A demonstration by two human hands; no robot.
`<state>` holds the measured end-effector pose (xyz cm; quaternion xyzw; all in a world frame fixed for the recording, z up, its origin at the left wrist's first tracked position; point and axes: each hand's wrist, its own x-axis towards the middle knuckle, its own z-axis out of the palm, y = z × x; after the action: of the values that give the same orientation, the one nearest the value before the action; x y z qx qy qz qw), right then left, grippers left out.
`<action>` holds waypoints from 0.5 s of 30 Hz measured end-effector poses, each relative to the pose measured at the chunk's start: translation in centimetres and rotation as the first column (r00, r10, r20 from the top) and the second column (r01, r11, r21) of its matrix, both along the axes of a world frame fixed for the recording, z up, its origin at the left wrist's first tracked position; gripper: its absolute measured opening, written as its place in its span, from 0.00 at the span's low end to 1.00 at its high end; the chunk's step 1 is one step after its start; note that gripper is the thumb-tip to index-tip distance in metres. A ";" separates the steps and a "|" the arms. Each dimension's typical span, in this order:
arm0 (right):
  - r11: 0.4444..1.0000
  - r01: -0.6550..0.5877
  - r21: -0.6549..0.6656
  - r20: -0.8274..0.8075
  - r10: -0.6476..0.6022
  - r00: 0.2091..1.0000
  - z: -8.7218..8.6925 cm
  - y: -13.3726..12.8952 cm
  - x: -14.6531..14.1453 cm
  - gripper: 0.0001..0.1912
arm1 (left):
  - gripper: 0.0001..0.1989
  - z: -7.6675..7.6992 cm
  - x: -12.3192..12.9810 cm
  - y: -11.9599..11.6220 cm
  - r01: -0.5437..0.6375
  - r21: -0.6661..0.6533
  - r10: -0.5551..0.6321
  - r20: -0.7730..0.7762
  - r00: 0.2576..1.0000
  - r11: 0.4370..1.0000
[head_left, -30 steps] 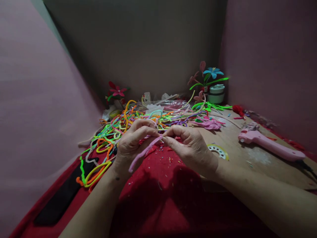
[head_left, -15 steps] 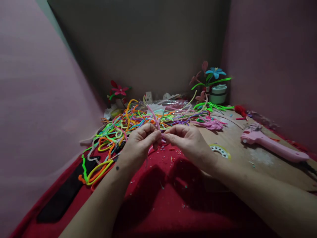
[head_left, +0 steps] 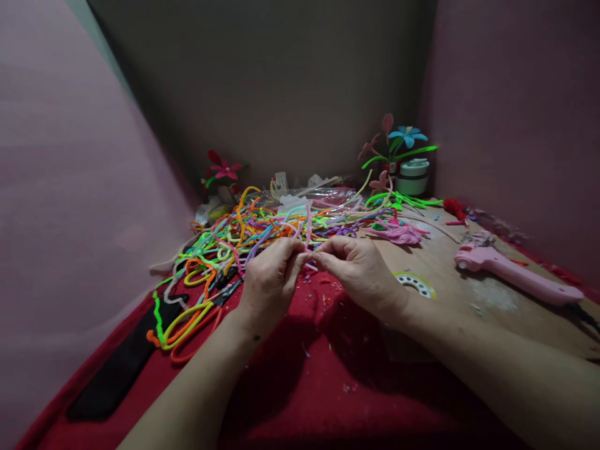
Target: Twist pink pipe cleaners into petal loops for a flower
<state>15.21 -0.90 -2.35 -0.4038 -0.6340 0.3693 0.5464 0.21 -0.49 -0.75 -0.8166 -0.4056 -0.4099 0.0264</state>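
A pink pipe cleaner [head_left: 308,226] stands up from between my fingertips, its lower part hidden by them. My left hand [head_left: 272,270] pinches it, thumb against fingers. Close beside, my right hand [head_left: 359,269] also pinches it near the same spot, and the fingertips of both hands nearly touch. A paler strand pokes up just left of the pink one. Behind the hands spreads a tangled heap of coloured pipe cleaners [head_left: 234,234]. Scissors with red-orange handles [head_left: 197,357] lie left of my left wrist, partly under the heap.
A pink glue gun [head_left: 515,273] rests on a brown board [head_left: 445,325] at right, near a yellow-rimmed tape roll [head_left: 417,284]. Pipe-cleaner flowers [head_left: 409,136] and a pale green pot [head_left: 412,178] stand at the back. A black flat object [head_left: 112,375] lies left on the red cloth [head_left: 300,400].
My left hand has turned and shifted slightly right, uncovering the scissors' handles. The pink pipe cleaner has swung from leaning left to nearly upright. My right hand has barely moved.
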 end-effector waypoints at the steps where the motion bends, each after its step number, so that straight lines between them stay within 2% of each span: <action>1: 1.000 -0.002 0.003 0.006 0.002 1.000 0.0 0.0 0.0 0.11 | 0.04 0.1 0.0 -0.1 0.001 -0.025 -0.001 0.017 1.000 1.000; 5: 1.000 -0.015 0.002 0.006 0.015 1.000 0.0 0.0 0.0 0.12 | 0.04 0.6 0.0 -0.2 0.053 -0.189 -0.034 0.107 0.994 0.980; 10: 0.999 -0.042 0.029 0.041 0.041 0.998 -0.3 0.0 -0.1 0.10 | 0.06 0.7 -0.3 0.0 0.149 -0.327 -0.096 0.174 0.980 0.933; 12: 0.992 0.002 0.129 0.127 -0.019 0.992 -0.4 -0.2 -0.1 0.11 | 0.06 0.6 -0.4 0.1 0.158 -0.369 -0.093 0.187 0.978 0.916; 13: 0.974 0.042 0.224 0.173 -0.082 0.982 -0.4 -0.4 -0.1 0.11 | 0.06 0.7 -0.4 0.1 0.152 -0.384 -0.087 0.182 0.979 0.911; 15: 0.885 0.097 0.456 0.225 -0.220 0.949 -0.4 -0.8 0.0 0.10 | 0.07 0.8 -0.3 0.1 0.135 -0.400 -0.075 0.162 0.984 0.907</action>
<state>15.21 -1.72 -2.72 -0.3675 -0.7338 0.1117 0.5604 -0.12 -0.40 0.01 -0.7931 -0.4387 -0.3742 -0.1961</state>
